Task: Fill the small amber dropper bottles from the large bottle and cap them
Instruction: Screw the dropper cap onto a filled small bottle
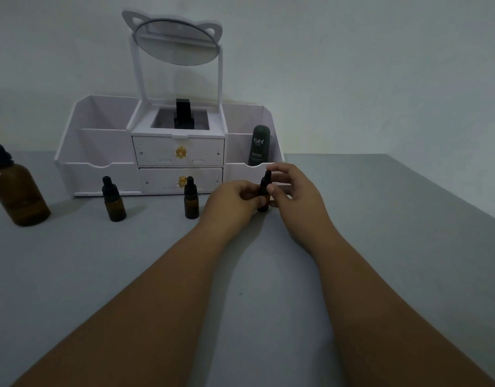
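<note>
Grey and dimly lit, the surface (380, 219) runs back to a plain pale wall, with a white organizer (101, 152) standing against it as the fixed point for everything else. Far to the organizer's left, the large amber bottle (18, 194) stands upright, its black dropper top cut off by the picture's edge. Just in front of the organizer's left half stands a small amber dropper bottle (114, 201), capped in black; a second capped bottle (191, 198) stands in front of the lower drawer, hiding part of its gold knob. Above the drawers, a black object (184, 114) sits in the organizer's top well, too dark to identify, and a cat-eared mirror (175, 41) rises over it. In front of the organizer's right end, both hands meet around a third small bottle (264, 188): the left hand (232, 203) pinches its amber body, mostly hidden behind the fingers, while the right hand (293, 191) grips the black cap with thumb and forefinger. Whether the cap is screwed down cannot be seen, nor can any liquid level in the dark glass. A dark green Kahf bottle (259, 145) stands in the organizer's right compartment, its base concealed by the wall.
</note>
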